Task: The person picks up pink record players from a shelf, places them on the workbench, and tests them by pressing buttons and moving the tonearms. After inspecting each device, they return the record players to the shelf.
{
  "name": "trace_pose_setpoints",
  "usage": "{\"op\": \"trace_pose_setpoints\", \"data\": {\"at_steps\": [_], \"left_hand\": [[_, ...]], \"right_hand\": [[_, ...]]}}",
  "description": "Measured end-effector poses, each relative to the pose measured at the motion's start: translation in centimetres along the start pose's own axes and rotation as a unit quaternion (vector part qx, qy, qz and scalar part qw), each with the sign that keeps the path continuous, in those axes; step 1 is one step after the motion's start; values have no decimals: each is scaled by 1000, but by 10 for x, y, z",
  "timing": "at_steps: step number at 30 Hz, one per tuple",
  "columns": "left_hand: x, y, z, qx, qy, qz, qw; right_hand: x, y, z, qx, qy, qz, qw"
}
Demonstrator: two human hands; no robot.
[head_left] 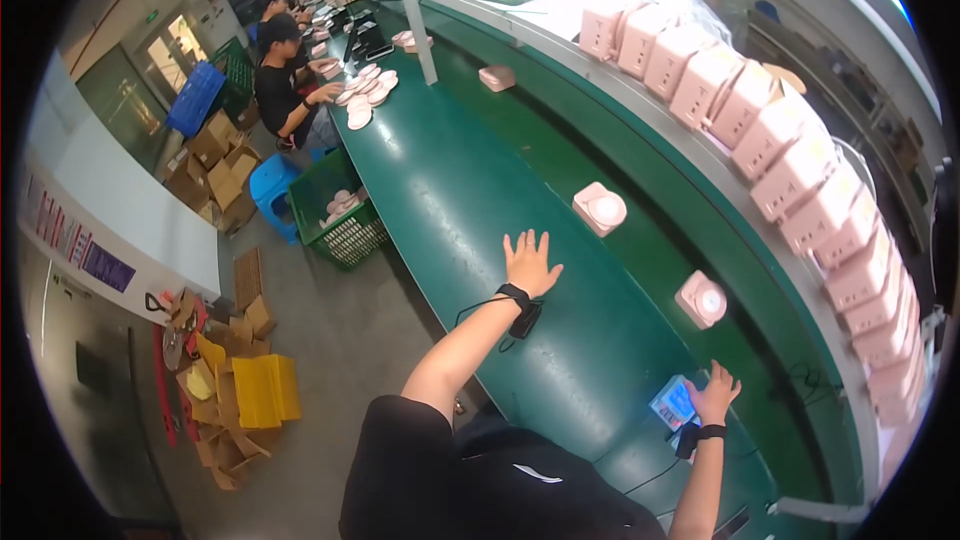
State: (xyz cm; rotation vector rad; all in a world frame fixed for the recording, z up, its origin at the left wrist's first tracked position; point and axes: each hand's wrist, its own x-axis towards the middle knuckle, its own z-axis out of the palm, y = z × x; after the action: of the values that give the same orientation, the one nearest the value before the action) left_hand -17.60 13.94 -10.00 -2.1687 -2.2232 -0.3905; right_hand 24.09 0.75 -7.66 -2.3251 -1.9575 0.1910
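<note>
My left hand (531, 264) lies palm down over the green work surface (440, 185), its fingers spread and nothing in it. A black strap with a small box and cable circles that wrist. To its upper right, a pale pink square device with a round white top (600, 209) rests on the green belt. My right hand (716, 395) is held with fingers apart beside a small device with a lit blue screen (676, 401); whether they touch I cannot tell. Another pink device (700, 300) sits on the belt beyond my right hand.
Pink box-shaped units (710, 85) line the raised shelf on the right. A further pink piece (496, 78) lies up the belt. Two people (283, 75) work at the far left beside pink round parts (367, 92). A green crate (335, 215) and blue stool (272, 192) stand below.
</note>
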Motion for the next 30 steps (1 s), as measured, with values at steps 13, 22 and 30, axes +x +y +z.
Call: {"op": "trace_pose_setpoints", "data": {"at_steps": [13,22,30], "left_hand": [[133,60,86,-120,-34,-3,992],[163,112,138,-53,-60,31,996],[162,132,131,-143,-88,21,986]], "right_hand": [[175,1,42,-12,35,-171,985],[202,11,65,-27,-135,-47,989],[199,91,93,84,-93,-77,989]]}}
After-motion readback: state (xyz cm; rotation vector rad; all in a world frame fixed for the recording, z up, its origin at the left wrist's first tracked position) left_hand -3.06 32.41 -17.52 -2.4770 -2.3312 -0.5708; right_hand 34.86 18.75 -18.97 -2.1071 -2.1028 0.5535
